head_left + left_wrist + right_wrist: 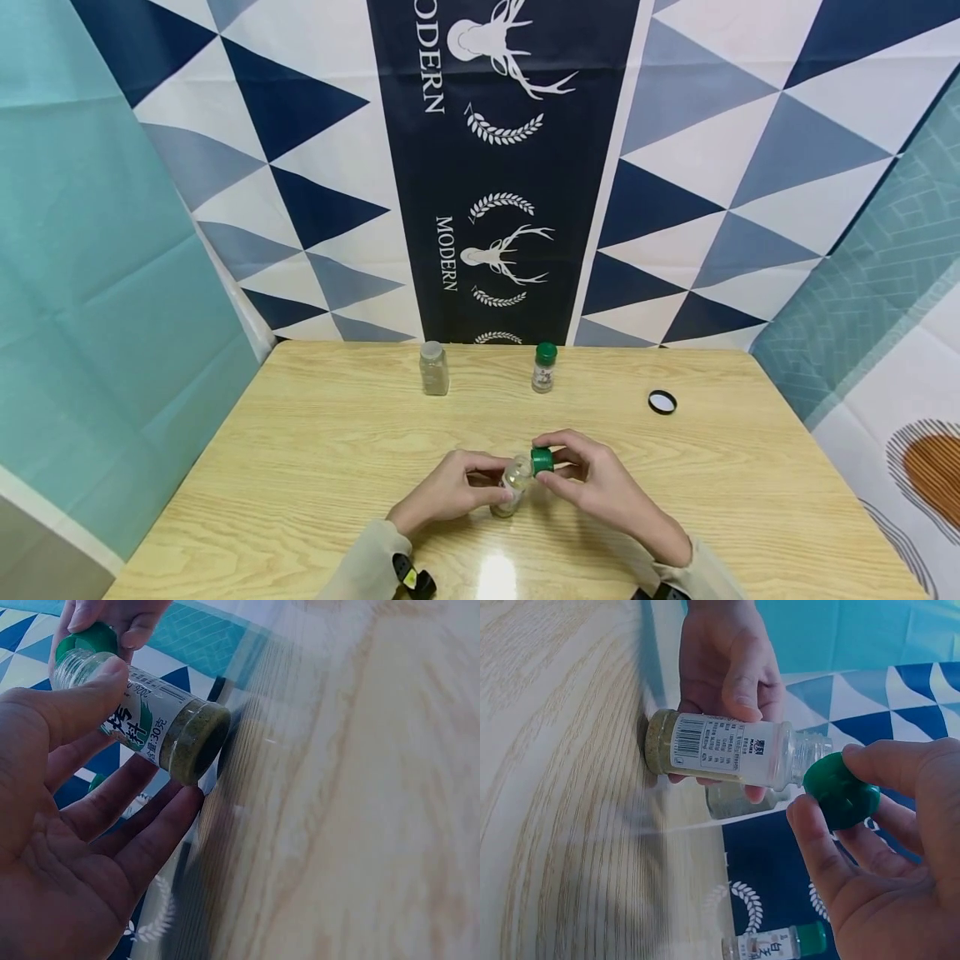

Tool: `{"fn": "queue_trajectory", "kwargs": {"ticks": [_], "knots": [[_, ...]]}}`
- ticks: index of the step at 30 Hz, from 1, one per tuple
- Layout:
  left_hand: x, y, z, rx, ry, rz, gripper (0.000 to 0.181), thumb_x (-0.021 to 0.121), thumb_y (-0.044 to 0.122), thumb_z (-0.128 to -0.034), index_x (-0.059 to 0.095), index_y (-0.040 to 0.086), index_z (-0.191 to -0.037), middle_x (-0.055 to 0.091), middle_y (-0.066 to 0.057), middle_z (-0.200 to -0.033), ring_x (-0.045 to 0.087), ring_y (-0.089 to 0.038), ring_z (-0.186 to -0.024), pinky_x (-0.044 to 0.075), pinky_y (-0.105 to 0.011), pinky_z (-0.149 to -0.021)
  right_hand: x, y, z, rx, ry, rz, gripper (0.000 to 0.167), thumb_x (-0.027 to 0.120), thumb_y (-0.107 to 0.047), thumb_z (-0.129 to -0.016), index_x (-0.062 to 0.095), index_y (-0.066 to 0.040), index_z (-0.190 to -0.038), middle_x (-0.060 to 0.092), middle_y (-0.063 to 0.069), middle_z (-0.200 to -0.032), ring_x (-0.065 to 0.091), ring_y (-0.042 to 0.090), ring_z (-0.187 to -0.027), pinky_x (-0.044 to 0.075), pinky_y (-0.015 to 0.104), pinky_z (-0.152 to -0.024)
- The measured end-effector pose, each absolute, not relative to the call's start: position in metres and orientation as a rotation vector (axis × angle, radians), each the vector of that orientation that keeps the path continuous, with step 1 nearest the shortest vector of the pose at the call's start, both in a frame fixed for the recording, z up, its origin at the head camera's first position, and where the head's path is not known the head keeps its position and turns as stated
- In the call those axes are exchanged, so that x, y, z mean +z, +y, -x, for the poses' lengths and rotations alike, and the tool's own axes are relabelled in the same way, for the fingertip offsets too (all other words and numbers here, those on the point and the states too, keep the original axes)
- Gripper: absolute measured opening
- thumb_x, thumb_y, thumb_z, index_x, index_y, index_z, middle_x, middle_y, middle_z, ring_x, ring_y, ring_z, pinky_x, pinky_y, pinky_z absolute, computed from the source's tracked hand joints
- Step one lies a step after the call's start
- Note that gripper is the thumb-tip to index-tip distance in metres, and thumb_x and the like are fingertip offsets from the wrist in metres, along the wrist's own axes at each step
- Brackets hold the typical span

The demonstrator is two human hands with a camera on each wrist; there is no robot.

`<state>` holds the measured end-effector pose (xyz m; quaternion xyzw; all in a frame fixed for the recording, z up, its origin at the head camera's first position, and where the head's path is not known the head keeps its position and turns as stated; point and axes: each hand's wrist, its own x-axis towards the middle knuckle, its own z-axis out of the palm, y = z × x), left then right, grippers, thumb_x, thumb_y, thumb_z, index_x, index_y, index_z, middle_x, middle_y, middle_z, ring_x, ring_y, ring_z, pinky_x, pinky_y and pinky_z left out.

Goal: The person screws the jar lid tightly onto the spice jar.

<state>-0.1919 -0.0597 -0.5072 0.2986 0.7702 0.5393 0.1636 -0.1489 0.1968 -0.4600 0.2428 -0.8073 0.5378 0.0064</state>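
A clear glass spice jar with a white label stands slightly tilted near the middle of the table, brownish-green powder at its bottom. My left hand grips the jar between thumb and fingers. Its threaded mouth is uncovered. Beside that mouth, my right hand pinches a green cap between thumb and fingertips. In the head view the cap is just right of the jar's mouth; whether the two touch, I cannot tell.
Toward the back of the wooden table stand a clear square jar with a greyish lid and a second green-capped spice jar. A round black-rimmed disc lies at the right. A patterned cloth hangs behind.
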Motion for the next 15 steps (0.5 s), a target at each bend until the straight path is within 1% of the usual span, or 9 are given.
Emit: {"fn": "queue_trajectory", "kwargs": {"ticks": [7, 10, 15], "knots": [[-0.5068, -0.0590, 0.1919, 1.539, 2.194, -0.859, 0.038, 0.079, 0.023, -0.0929, 0.073, 0.016, -0.129, 0.076, -0.004, -0.117, 0.070, -0.006, -0.100, 0.059, -0.020, -0.086, -0.4582, 0.1949, 0.1483, 1.686, -2.535, -0.743, 0.036, 0.078, -0.015, -0.094, 0.066, -0.012, -0.128, 0.069, 0.014, -0.124, 0.073, 0.016, -0.102, 0.064, 0.029, -0.082], [-0.5065, -0.0591, 0.1919, 1.536, 2.194, -0.865, 0.037, 0.079, 0.022, -0.0928, 0.073, 0.016, -0.129, 0.076, -0.004, -0.116, 0.070, -0.006, -0.100, 0.059, -0.020, -0.085, -0.4576, 0.1937, 0.1477, 1.672, -2.519, -0.788, 0.035, 0.078, -0.011, -0.093, 0.067, -0.012, -0.126, 0.067, 0.014, -0.126, 0.072, 0.018, -0.105, 0.064, 0.029, -0.083], [-0.5072, -0.0593, 0.1919, 1.507, 2.220, -0.877, 0.039, 0.079, 0.025, -0.0929, 0.073, 0.016, -0.130, 0.075, -0.003, -0.116, 0.070, -0.005, -0.098, 0.059, -0.021, -0.085, -0.4582, 0.1921, 0.1466, 1.605, -2.495, -0.853, 0.036, 0.078, -0.005, -0.091, 0.069, -0.014, -0.125, 0.065, 0.011, -0.127, 0.069, 0.018, -0.107, 0.064, 0.029, -0.083]]}}
